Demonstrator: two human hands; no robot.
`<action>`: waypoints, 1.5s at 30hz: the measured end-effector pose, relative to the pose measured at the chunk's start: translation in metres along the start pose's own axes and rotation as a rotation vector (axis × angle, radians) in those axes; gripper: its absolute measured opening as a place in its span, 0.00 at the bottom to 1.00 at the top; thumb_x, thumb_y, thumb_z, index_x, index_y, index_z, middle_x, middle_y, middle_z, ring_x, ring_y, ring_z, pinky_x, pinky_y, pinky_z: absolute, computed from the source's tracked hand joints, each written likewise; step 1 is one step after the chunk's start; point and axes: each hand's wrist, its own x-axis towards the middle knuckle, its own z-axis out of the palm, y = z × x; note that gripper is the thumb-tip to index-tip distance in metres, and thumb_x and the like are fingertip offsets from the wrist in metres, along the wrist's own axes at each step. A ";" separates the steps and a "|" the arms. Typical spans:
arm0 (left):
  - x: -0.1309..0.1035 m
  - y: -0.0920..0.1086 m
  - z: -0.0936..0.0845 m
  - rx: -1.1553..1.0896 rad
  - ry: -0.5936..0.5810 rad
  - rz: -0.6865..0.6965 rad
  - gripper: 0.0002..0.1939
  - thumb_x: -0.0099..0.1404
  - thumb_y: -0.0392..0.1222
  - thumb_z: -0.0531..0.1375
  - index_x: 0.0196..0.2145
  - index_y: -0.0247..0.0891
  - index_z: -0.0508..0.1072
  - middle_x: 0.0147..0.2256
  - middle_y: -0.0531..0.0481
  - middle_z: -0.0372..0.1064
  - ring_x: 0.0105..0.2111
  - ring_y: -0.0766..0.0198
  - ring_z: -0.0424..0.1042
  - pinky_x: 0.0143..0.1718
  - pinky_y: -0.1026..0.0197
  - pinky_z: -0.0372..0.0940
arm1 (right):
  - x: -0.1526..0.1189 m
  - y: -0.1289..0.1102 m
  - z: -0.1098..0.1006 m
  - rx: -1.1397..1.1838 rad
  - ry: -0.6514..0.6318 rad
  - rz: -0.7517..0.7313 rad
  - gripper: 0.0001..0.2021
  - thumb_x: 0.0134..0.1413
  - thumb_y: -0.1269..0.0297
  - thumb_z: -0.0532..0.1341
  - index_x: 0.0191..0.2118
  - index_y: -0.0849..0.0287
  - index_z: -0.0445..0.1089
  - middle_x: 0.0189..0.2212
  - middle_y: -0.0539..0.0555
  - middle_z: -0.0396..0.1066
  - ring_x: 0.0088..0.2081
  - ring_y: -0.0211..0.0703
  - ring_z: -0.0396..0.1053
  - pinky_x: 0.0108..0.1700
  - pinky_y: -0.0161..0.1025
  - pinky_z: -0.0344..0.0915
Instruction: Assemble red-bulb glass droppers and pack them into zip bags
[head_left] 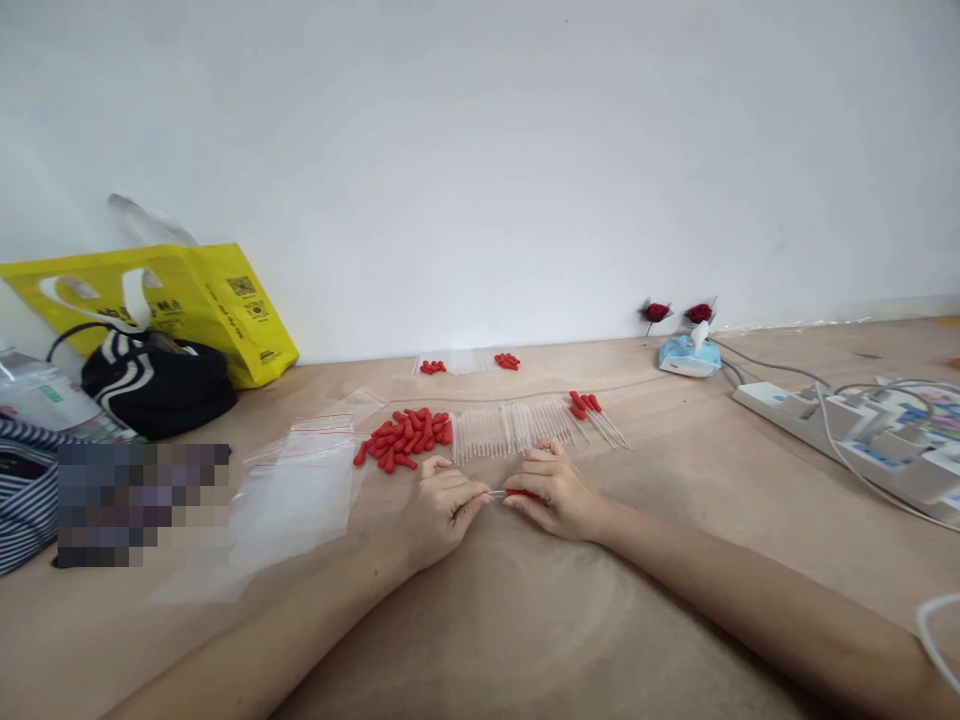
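I see my left hand (439,510) and right hand (551,495) meeting just in front of the row of clear tubes (514,428). Right fingers pinch a red cap (520,493), left fingers pinch a clear tube (496,494); its long axis runs left-right between them.

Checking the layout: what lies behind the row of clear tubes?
Behind the row of clear tubes, near the wall, lie two small clusters of red caps with clear pieces between them; what those pieces are is unclear.
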 end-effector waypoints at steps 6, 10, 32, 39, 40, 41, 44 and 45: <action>0.003 -0.003 -0.003 -0.059 -0.073 -0.087 0.12 0.65 0.40 0.49 0.31 0.39 0.72 0.24 0.56 0.73 0.24 0.69 0.68 0.43 0.55 0.48 | -0.004 0.008 -0.003 0.054 0.002 0.098 0.11 0.53 0.58 0.57 0.37 0.58 0.69 0.27 0.52 0.71 0.31 0.38 0.63 0.41 0.42 0.50; 0.003 -0.004 -0.005 -0.070 -0.104 -0.142 0.13 0.65 0.42 0.48 0.32 0.39 0.72 0.23 0.56 0.72 0.24 0.68 0.68 0.44 0.54 0.48 | -0.008 0.012 -0.010 0.111 0.029 0.209 0.14 0.50 0.56 0.59 0.40 0.58 0.68 0.29 0.53 0.72 0.33 0.40 0.64 0.41 0.43 0.52; 0.006 -0.001 -0.006 -0.115 -0.143 -0.210 0.11 0.64 0.44 0.50 0.35 0.40 0.70 0.32 0.52 0.73 0.34 0.63 0.68 0.43 0.54 0.49 | -0.006 0.135 -0.071 0.069 0.221 1.081 0.11 0.46 0.60 0.58 0.34 0.61 0.69 0.21 0.49 0.68 0.22 0.34 0.64 0.27 0.31 0.58; 0.006 -0.002 -0.006 -0.095 -0.154 -0.180 0.12 0.64 0.43 0.49 0.33 0.40 0.71 0.30 0.53 0.73 0.31 0.65 0.68 0.42 0.55 0.49 | -0.014 0.142 -0.055 -0.092 0.175 1.128 0.15 0.45 0.57 0.58 0.38 0.60 0.71 0.24 0.53 0.70 0.25 0.37 0.66 0.26 0.32 0.55; 0.006 -0.001 -0.006 -0.091 -0.155 -0.178 0.12 0.64 0.44 0.49 0.33 0.40 0.71 0.30 0.53 0.73 0.31 0.65 0.68 0.42 0.55 0.49 | -0.014 0.141 -0.055 -0.117 0.171 1.136 0.17 0.44 0.56 0.58 0.38 0.61 0.70 0.26 0.54 0.71 0.26 0.39 0.67 0.27 0.33 0.55; 0.006 -0.001 -0.006 -0.088 -0.154 -0.176 0.12 0.64 0.44 0.49 0.33 0.40 0.71 0.30 0.53 0.73 0.31 0.65 0.68 0.42 0.55 0.49 | -0.013 0.139 -0.055 -0.152 0.164 1.146 0.18 0.43 0.54 0.59 0.39 0.61 0.70 0.27 0.55 0.71 0.28 0.40 0.67 0.28 0.33 0.55; 0.006 0.000 -0.006 -0.089 -0.151 -0.174 0.12 0.64 0.43 0.49 0.32 0.40 0.71 0.31 0.53 0.73 0.32 0.64 0.68 0.42 0.55 0.48 | -0.011 0.133 -0.059 -0.301 0.129 1.180 0.22 0.43 0.51 0.58 0.41 0.62 0.68 0.30 0.57 0.72 0.34 0.45 0.68 0.30 0.35 0.56; 0.006 0.000 -0.006 -0.092 -0.149 -0.173 0.12 0.64 0.43 0.49 0.32 0.40 0.71 0.31 0.53 0.73 0.32 0.64 0.68 0.42 0.55 0.48 | -0.010 0.130 -0.060 -0.345 0.118 1.185 0.22 0.44 0.51 0.57 0.41 0.62 0.68 0.31 0.57 0.72 0.35 0.45 0.68 0.31 0.35 0.56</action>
